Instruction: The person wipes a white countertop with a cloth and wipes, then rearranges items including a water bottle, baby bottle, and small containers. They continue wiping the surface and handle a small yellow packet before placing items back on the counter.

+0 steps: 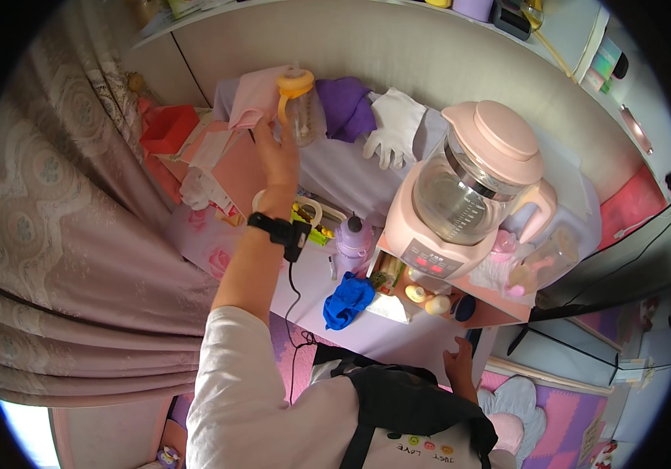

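My left hand [278, 149] reaches up to a clear bottle [301, 117] with a yellow lid and side handle. Its fingertips meet the lower part of the handle and the edge of a folded pink cloth [253, 97]; whether they grip either cannot be told. The bottle stands upright on the covered back ledge. To its right lie a purple cloth [347, 108] and a white glove [397, 126]. My right hand [459, 363] is low at the table's front right edge, fingers apart, with nothing seen in it.
A pink electric kettle [458, 193] holding water stands on an organiser [502, 316] with small bottles. Before it are a lilac water bottle [354, 240] and a blue cloth [348, 300]. A red box [169, 129] sits left. A black cable [295, 293] hangs from my left wrist.
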Demonstrator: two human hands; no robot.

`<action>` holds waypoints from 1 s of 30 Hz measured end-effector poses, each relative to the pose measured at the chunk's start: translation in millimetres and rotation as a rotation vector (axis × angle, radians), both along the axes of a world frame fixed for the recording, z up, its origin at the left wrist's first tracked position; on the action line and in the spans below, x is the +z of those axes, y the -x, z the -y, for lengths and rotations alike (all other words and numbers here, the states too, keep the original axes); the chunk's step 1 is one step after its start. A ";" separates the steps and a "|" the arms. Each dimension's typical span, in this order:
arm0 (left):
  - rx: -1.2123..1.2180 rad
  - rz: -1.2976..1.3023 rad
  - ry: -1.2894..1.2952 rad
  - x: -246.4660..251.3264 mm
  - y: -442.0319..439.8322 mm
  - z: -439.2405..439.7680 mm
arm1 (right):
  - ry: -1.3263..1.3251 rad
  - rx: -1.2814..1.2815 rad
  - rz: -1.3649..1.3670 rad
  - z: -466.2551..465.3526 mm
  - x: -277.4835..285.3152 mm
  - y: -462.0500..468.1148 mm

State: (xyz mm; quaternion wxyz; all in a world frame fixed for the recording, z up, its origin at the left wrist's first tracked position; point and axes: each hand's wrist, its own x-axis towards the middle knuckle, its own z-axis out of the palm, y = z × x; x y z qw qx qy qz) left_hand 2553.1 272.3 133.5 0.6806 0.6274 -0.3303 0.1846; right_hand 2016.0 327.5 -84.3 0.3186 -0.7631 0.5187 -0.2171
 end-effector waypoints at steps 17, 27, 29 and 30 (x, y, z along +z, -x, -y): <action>-0.033 0.788 -0.664 22.3 36.7 53.3 | 0.059 0.032 -0.050 -24.0 4.8 14.4; -0.205 0.979 -0.518 22.7 92.2 41.8 | 0.159 0.078 -0.164 -28.0 -11.9 23.4; -0.330 0.990 -0.562 21.7 98.9 51.0 | 0.093 0.068 -0.135 -28.9 -12.1 20.3; -0.254 1.004 -0.595 22.2 101.2 57.8 | 0.040 0.063 -0.119 -30.1 -10.4 18.6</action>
